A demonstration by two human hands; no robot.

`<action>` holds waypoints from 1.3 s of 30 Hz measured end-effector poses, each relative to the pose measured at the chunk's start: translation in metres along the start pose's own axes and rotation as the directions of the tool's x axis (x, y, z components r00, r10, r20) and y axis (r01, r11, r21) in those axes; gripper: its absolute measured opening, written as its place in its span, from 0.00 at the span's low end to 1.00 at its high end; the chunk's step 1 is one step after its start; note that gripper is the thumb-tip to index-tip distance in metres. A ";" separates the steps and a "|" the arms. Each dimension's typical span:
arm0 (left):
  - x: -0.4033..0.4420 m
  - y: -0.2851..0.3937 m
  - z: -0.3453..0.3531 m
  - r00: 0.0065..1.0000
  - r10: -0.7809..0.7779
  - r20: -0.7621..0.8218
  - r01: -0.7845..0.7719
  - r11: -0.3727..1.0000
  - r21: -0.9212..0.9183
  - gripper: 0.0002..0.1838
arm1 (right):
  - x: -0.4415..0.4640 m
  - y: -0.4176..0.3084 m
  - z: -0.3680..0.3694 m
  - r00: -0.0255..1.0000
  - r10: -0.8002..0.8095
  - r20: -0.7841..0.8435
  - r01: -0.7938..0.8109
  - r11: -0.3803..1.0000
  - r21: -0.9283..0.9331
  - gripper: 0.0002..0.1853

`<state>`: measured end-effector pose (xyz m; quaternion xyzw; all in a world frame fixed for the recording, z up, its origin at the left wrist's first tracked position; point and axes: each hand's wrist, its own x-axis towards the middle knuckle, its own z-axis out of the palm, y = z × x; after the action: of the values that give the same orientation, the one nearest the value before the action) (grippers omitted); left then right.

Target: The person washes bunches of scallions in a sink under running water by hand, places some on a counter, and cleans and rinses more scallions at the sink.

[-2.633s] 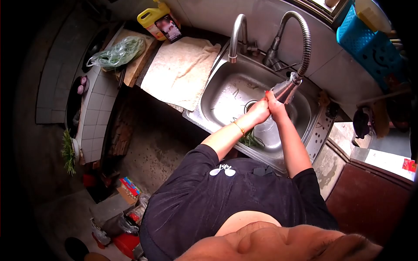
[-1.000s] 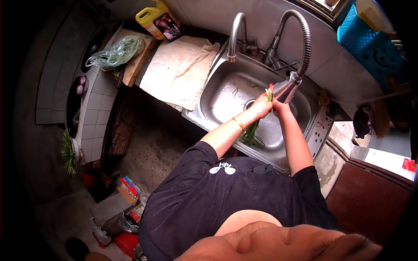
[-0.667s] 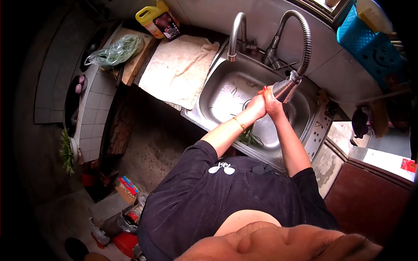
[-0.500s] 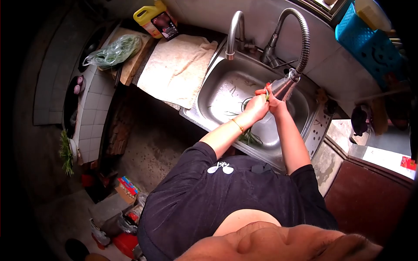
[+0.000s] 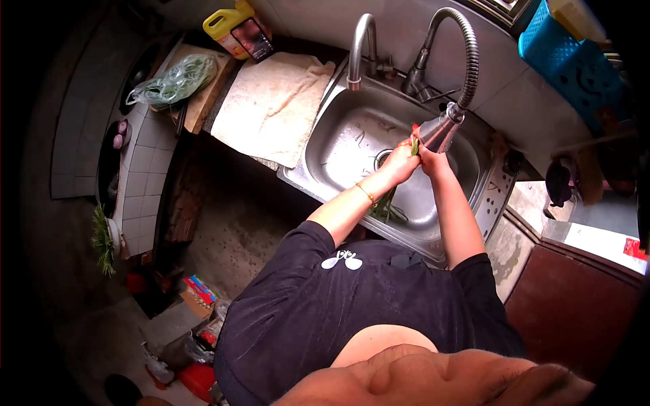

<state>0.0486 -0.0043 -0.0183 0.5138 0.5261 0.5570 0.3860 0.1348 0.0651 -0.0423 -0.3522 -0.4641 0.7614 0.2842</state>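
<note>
Both hands are close together over the steel sink [image 5: 332, 128], just beneath the spray head [image 5: 439, 132] of the coiled faucet. My left hand [image 5: 401, 164], with a gold-coloured bracelet at the wrist, is closed around a bunch of long thin greens [image 5: 389, 210]. Their leaves hang below my left forearm towards the sink's near side, and a short green part shows between the hands. My right hand [image 5: 432, 161] is closed at the upper end of the bunch, its fingers partly hidden by the spray head. Small green scraps lie on the sink bottom.
A second faucet [image 5: 359, 54] curves over the sink's left corner. Left of the sink lies a pale cloth [image 5: 271, 108], with a yellow jug [image 5: 227, 30] and a phone [image 5: 252, 39] behind it. A bag of greens [image 5: 179, 80] sits farther left. A blue basket [image 5: 569, 68] hangs at right.
My hands stay together under the spray head with small finger movements at the greens. The right fingers now show less past the spray head. The whole view has shifted slightly.
</note>
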 end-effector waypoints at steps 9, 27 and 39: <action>0.013 0.017 -0.034 0.880 -0.417 0.226 0.386 0.352 -0.853 0.12 | -0.022 -0.031 -0.009 0.980 0.113 0.164 -0.118 0.993 0.025 0.16; 0.020 0.022 -0.040 0.891 -0.430 0.145 0.360 0.474 -0.804 0.12 | -0.035 -0.032 -0.011 0.995 0.014 0.097 0.006 0.979 -0.205 0.12; 0.022 0.003 -0.047 0.856 -0.389 0.340 0.442 0.210 -0.872 0.14 | -0.041 -0.047 0.001 0.994 0.001 0.108 0.004 0.999 -0.050 0.11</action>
<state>-0.0011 0.0080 -0.0076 0.0521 0.2207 0.6172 0.7534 0.1634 0.0526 0.0123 -0.3172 -0.4982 0.7672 0.2503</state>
